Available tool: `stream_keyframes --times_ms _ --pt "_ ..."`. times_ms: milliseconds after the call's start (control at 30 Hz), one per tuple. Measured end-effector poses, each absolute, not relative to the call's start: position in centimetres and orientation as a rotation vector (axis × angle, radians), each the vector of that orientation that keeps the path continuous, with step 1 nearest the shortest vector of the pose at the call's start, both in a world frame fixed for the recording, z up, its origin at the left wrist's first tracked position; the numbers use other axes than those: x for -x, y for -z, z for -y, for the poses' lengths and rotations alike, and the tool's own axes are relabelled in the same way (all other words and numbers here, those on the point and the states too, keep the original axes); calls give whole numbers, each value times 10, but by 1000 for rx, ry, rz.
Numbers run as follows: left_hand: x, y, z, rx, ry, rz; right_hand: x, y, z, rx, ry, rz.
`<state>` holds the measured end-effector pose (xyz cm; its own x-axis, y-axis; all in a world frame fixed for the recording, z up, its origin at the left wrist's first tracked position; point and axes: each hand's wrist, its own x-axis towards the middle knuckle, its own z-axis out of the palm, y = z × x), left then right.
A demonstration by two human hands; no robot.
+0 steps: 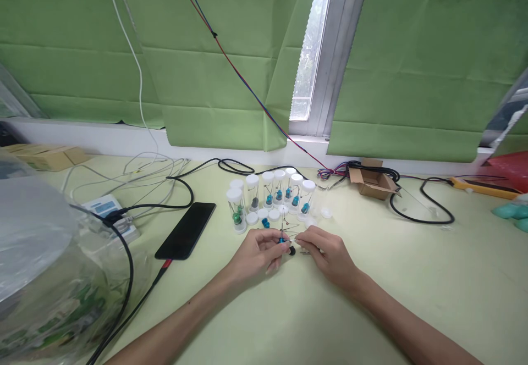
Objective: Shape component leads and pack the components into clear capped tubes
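Note:
My left hand (258, 250) is closed in a pinch on a small blue piece (281, 240) with a thin dark wire standing up from it. My right hand (330, 252) is closed just to the right, its fingertips on a thin pale stick (292, 239) that reaches toward the blue piece. Whether the two touch is too small to tell. Below the stick lies a small black round part (292, 250). Just beyond my hands is another dark blue piece (265, 222), beside loose white caps (274, 215). Several capped clear vials (268, 189) stand behind, holding blue, green or dark pieces with wires.
A black phone (185, 231) with a cable plugged in lies on the left, near a white power strip (111, 216) and a large clear plastic bag (41, 277). Black cables run along the back. An open cardboard box (373, 182) stands at the back right.

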<state>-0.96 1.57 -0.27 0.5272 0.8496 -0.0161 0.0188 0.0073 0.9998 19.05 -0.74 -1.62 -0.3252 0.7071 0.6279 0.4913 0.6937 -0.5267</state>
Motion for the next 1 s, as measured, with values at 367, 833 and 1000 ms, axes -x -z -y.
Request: stream_keyframes --times_ms 367,833,1000 --pt "9 -3 -12 -1407 -759 -828 -190 20 6 819 -223 1978" --pt "6 -4 -10 -1570 -820 -919 -183 17 7 1025 -1063 1545" --pt "6 -4 -9 -1593 -832 -946 -183 18 6 1028 -1155 1479"
